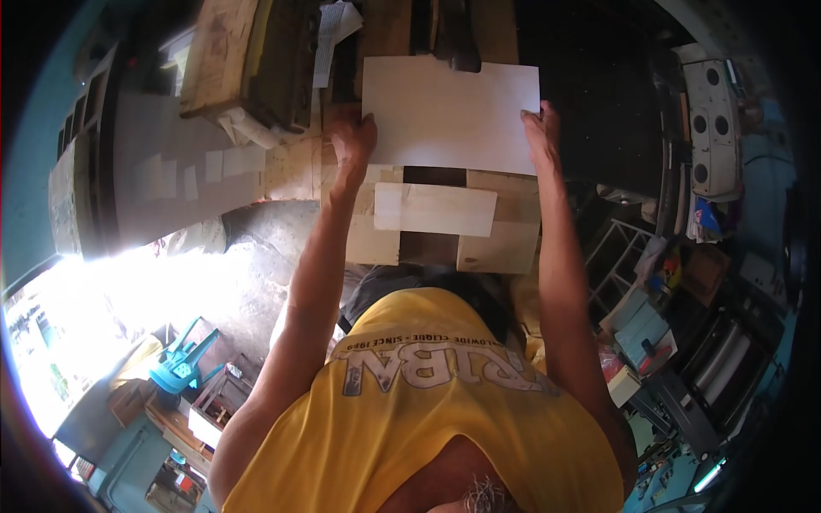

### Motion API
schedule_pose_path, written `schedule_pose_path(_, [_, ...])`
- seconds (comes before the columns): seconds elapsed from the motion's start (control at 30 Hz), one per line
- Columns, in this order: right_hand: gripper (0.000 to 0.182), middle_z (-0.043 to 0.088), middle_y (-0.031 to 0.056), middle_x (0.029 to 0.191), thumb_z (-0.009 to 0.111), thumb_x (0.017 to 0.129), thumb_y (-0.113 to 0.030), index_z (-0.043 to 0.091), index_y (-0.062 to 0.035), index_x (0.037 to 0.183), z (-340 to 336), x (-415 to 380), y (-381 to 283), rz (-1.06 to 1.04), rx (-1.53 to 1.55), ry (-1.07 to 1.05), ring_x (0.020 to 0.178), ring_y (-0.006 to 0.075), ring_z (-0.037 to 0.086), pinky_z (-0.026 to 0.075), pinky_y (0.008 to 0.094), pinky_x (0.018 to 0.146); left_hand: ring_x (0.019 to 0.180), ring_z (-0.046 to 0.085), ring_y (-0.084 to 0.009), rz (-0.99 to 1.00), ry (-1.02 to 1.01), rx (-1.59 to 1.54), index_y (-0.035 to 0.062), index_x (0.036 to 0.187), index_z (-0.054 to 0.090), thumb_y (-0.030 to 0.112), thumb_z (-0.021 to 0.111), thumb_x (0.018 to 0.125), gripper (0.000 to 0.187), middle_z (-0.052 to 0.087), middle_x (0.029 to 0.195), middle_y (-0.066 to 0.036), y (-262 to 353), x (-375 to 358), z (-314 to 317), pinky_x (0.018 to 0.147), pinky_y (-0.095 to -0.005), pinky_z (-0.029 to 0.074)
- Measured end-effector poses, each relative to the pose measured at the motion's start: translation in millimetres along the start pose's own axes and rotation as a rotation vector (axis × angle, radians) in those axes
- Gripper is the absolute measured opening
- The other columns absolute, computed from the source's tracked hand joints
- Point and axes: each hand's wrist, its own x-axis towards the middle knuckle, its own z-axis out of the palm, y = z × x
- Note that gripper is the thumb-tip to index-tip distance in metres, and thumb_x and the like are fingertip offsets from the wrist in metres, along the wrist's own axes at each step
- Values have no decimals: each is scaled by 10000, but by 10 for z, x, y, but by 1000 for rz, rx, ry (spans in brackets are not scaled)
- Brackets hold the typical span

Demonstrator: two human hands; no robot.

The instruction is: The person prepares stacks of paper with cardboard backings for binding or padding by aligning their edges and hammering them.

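A large white sheet (451, 115) is held out flat between my two hands, over a wooden surface. On its left edge my left hand (353, 139) is closed, with the thumb on top. The right edge is pinched by my right hand (542, 132), thumb on the sheet and fingers at its side. The sheet's far edge touches or lies just under a dark metal part (462, 56). Nearer to my body, a smaller white sheet (434, 209) rests on a cardboard box (500, 246).
A wooden block or box (221, 60) stands at the upper left, beside papers (329, 43). A dark flat panel (599, 103) lies to the right. Farther right is a pale panel with round dark holes (714, 128). A blue plastic chair (184, 357) is at the lower left.
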Motion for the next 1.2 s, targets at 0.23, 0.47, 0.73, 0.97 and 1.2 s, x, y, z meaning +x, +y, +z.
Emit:
schedule_pose_path(0.23, [252,676,80,934,610,839,-2,589,19,1089,-30,-29,-28,16,13,23,823,146,619,498,306,755,853,706,-256,-51,-33,-4,7,1020,684,135,737,777,280,727,892,-142,16,19,37,782,-379,545])
schedule_pose_path(0.47, [289,688,153,927,602,812,-63,595,46,1080,-52,107,203,-35,-127,24,820,226,656,512,345,758,1042,635,-360,177,-99,127,30,1300,551,219,813,744,643,641,1152,-206,237,-105,-206,908,-409,512])
schedule_pose_path(0.73, [353,709,193,930,596,817,-128,622,65,1112,-155,112,130,-60,-263,-26,838,282,694,526,367,743,1236,445,-434,580,-291,277,68,1469,351,223,853,673,953,528,1320,-205,356,-577,-743,1068,-497,393])
schedule_pose_path(0.97, [324,723,115,856,621,815,-137,685,26,1087,-303,206,218,-86,-212,-59,763,181,673,520,317,706,1215,481,-408,446,-292,163,86,1440,410,181,845,664,895,577,1303,-175,245,-585,-708,1059,-476,418])
schedule_pose_path(1.2, [293,728,82,873,646,786,-37,706,41,1063,-271,85,85,19,-11,-16,739,126,651,511,262,686,1181,514,-383,657,-218,193,93,1392,498,235,817,707,769,567,1326,-159,139,-551,-664,1025,-487,419])
